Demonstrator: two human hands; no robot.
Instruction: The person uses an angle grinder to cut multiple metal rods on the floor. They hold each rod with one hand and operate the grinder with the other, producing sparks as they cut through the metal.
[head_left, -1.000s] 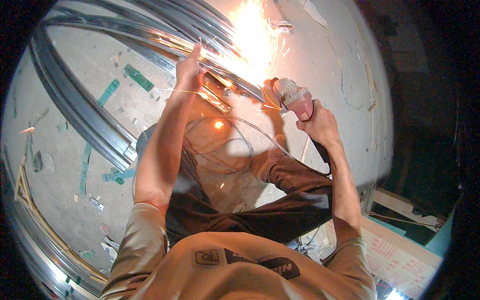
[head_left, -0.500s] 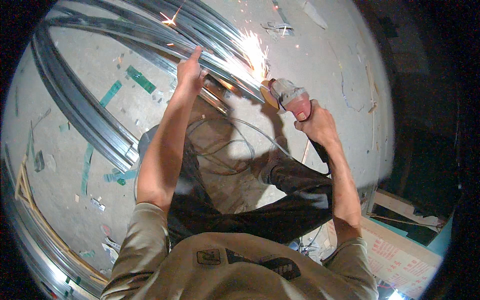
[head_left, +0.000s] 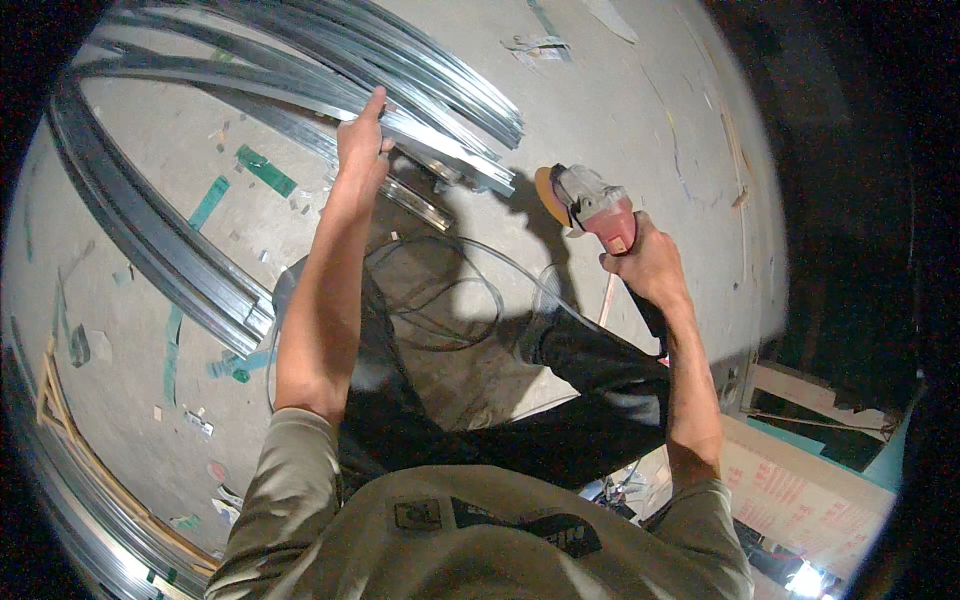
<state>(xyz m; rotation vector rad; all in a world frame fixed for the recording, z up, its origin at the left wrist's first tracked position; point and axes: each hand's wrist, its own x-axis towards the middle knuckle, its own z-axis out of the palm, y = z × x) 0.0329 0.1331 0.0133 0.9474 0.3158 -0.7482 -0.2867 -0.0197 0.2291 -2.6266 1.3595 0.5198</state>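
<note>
My left hand (head_left: 362,142) is closed round a long silvery metal channel (head_left: 450,152), whose end sticks out to the right past my fingers. My right hand (head_left: 648,262) grips a red and grey angle grinder (head_left: 598,205). Its yellowish disc (head_left: 549,195) is a short gap to the right of the channel's end, and no sparks show there. Beyond my left hand lies a bundle of similar metal channels (head_left: 440,75) on the floor. A shorter channel piece (head_left: 418,205) lies just below the held one.
A dark cable (head_left: 495,290) loops over the concrete floor between my legs. More channels (head_left: 165,235) curve along the left, with a further stack at the lower left. Green tape scraps (head_left: 265,170) are scattered about. A printed cardboard box (head_left: 790,480) stands at the lower right.
The sparks have stopped. My right hand has drawn the grinder a little right and down, off the channels. My left hand and the channel have shifted slightly left.
</note>
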